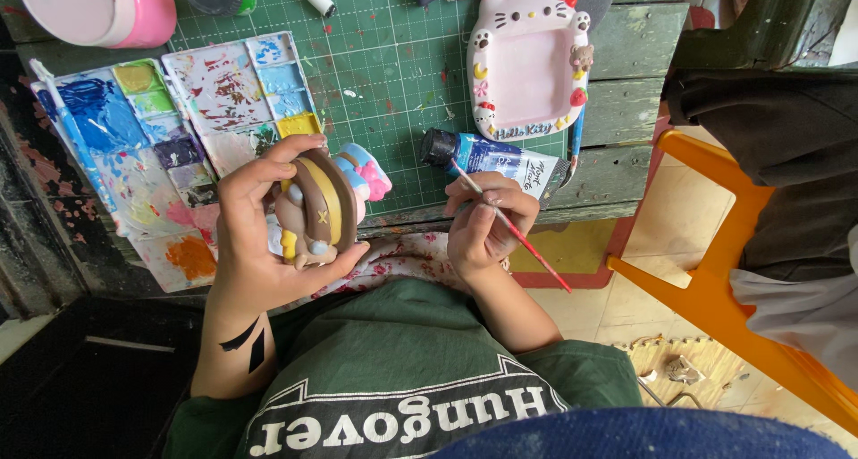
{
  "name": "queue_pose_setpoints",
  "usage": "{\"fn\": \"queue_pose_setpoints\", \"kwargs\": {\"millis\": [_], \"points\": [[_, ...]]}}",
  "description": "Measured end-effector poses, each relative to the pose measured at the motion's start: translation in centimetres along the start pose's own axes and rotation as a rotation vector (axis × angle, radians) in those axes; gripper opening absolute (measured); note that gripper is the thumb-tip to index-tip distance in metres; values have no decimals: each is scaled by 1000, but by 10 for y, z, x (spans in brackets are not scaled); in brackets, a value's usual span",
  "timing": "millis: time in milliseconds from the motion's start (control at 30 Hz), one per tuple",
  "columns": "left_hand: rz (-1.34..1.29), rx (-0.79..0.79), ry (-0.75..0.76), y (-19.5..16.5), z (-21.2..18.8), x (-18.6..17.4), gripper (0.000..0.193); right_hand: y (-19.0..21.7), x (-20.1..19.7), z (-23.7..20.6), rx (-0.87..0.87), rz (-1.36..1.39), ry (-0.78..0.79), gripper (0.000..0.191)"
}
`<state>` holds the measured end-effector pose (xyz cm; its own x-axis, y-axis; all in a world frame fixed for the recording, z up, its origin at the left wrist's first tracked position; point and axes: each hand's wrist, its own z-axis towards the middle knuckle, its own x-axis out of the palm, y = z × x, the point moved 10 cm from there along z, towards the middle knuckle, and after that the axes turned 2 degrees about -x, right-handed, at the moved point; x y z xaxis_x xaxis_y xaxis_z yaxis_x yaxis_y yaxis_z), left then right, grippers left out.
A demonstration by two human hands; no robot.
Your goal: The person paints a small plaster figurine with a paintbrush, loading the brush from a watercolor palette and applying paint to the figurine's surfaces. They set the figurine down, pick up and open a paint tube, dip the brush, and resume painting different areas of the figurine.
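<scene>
Here, nearest the viewer, the left hand (255, 235) cups a small painted figurine (323, 207), brown and yellow with pink and blue parts, fingers (268, 160) curled around its back and thumb under its base. Beside it, the right hand (487, 222) pinches a thin red-handled paintbrush (514, 231) between pressed-together fingertips. Beyond, on the table (626, 110), lie a blue paint tube (492, 160), a smeared paint palette (170, 137), a green cutting mat (384, 57) and a pink cat-shaped frame (529, 66).
</scene>
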<state>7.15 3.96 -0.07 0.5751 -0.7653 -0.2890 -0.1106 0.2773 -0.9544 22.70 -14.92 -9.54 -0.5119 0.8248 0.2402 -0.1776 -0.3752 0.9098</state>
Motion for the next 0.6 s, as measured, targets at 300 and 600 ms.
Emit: {"fn": "queue_pose_setpoints", "kwargs": {"millis": [300, 600], "points": [[-170, -37, 46, 10, -6, 13, 94, 7, 6, -2, -120, 34, 57, 20], [-218, -105, 40, 16, -8, 15, 88, 14, 27, 4, -46, -75, 348, 14]]}}
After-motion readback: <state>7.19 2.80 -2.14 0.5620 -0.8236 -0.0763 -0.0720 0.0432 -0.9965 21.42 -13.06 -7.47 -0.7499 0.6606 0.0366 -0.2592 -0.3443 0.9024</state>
